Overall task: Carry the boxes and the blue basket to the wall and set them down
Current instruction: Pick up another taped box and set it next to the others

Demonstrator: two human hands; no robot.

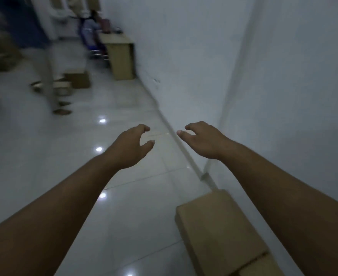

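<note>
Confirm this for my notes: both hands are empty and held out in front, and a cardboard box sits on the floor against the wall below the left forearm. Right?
Not quite. The head view shows the cardboard box on the floor by the wall below the right forearm, not the left. The rest holds: the left hand and right hand are both empty and held out in front.

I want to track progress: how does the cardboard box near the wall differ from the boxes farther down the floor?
The near cardboard box lies by the wall, under the right arm; the far boxes sit out on the open floor, near another person's feet. The near box looks sharp and long; the far boxes are blurred and small in view. All are plain brown cardboard, and neither the left hand nor the right hand holds one.
</note>
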